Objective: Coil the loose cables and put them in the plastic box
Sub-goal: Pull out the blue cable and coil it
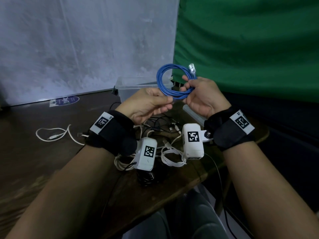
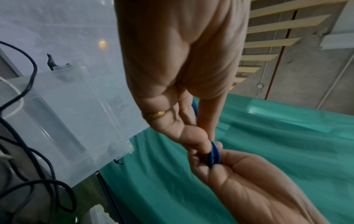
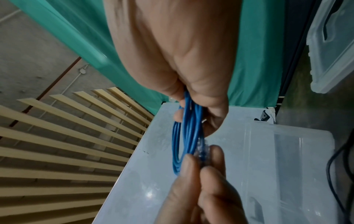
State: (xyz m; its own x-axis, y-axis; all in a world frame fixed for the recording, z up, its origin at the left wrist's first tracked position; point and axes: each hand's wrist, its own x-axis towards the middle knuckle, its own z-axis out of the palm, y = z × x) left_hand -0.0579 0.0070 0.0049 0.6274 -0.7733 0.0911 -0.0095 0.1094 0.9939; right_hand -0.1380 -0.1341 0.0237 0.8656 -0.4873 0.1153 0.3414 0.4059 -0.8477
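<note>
- Now, blue cable (image 1: 170,81) is held up in the air between both hands, just above and in front of the box (image 1: 124,88); judged so loops stay stacked while the last end gets tucked.
- Right hand (image 1: 203,97): fingers curled round the bundled loops at the coil's lower right side, clamped on it; judged as the anchor grip, so the coil can't spring open.
- Left hand (image 1: 150,104): thumb and fingertips pinched together on the cable's other end, seen in the right wrist view as a clear plug (image 3: 201,149) between fingertips; prob. kept for a wrap round the bundle.
- 2nd plug (image 1: 192,68) sticks up free above the right hand.
- Box sits open on the table (image 1: 34,135) behind the hands, lid (image 1: 193,112) lying near the right wrist; inside can't be read well, looks bare.
- Counts: 1 blue cable, approx. 3–4 loops (exact no. not clear); 2 plugs; 1 box; 1 lid; 2 hands.
- Loose pile (image 1: 165,133) of white and black cables on the table under the wrists, no. can't be told, tangled; 1 white cable (image 1: 55,133) lies apart, left.
- Judged: 1st coil nearly done, rest not yet coiled.
</note>
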